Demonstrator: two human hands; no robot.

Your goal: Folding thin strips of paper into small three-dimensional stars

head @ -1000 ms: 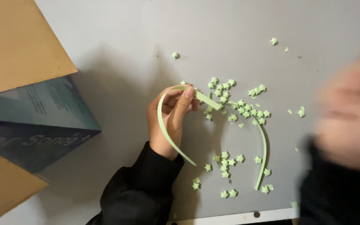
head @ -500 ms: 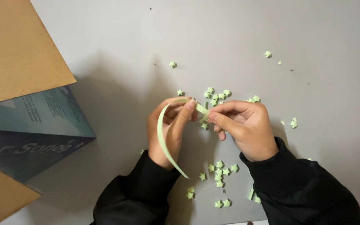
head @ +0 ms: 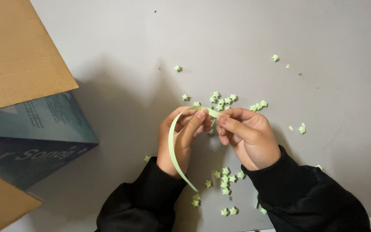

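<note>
We had single view only: head camera, worn, looked nearly straight down onto grey table [head: 280, 38]. We sat close; left hand [head: 181, 139] and right hand [head: 247, 137] filled centre, black sleeves [head: 305, 197] ran off bottom edge. Cardboard box [head: 18, 51] cropped at left edge. No second view, so no overlap.

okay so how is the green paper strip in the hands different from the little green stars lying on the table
The paper strip is long, flat and curved in a loose arc; the little stars are small, puffy folded shapes. The strip is one piece, pinched between the left hand and the right hand; the stars are many, lying loose and scattered on the grey table, untouched. Both share the same pale green colour.
</note>
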